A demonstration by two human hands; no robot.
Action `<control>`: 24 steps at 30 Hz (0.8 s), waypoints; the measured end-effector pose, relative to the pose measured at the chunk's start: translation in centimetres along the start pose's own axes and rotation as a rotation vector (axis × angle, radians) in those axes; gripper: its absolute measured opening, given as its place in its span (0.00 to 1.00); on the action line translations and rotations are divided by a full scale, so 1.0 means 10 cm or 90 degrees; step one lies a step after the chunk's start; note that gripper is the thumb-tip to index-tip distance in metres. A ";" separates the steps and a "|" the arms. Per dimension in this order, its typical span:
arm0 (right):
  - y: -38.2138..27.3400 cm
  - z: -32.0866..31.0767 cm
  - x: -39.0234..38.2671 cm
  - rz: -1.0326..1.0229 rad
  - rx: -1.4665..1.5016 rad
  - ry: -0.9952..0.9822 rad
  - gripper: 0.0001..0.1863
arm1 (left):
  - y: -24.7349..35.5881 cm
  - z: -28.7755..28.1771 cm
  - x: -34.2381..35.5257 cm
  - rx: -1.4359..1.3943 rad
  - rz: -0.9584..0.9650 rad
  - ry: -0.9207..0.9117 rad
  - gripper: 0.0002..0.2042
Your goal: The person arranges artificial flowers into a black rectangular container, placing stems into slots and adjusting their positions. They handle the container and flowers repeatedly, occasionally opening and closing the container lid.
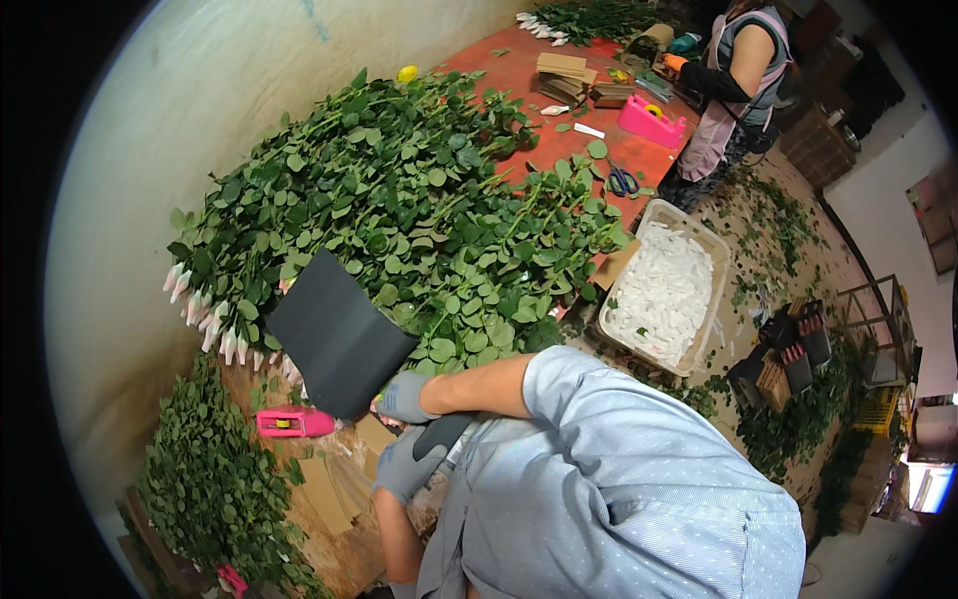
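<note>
My right hand (403,397), in a grey glove, is at the lower edge of a dark grey sheet (339,334). Its fingers are closed, with a bit of pink at their tips, but I cannot make out what they hold. Just below and close to it is my left hand (407,471), gloved in grey with a dark patch at its upper side; its fingers are mostly hidden. The sheet leans against a big heap of leafy rose stems (399,200). White and pink wrapped flower heads (215,319) stick out at the heap's left end.
A pink tape dispenser (294,422) and cardboard pieces (324,494) lie near my hands. More stems (210,469) are at lower left. A tub of white sleeves (664,295), scissors (623,181) and another pink dispenser (651,122) are farther right. A co-worker (733,100) stands at the red table (489,55).
</note>
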State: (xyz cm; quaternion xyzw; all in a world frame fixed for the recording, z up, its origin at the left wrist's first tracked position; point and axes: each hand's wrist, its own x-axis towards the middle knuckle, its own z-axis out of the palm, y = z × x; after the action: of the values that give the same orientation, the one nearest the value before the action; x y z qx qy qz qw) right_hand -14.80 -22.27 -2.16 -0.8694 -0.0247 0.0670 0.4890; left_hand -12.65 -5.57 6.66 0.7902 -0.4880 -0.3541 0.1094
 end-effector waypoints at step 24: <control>-0.16 -0.46 -0.23 -0.049 -0.073 0.055 0.20 | -0.37 0.06 -0.03 -0.341 -0.083 0.122 0.25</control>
State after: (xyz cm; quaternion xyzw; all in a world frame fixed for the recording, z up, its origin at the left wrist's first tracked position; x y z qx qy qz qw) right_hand -16.39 -25.61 1.78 -0.8963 -0.0407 0.0089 0.4415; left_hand -10.62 -3.36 4.44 0.7925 -0.3129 -0.4007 0.3368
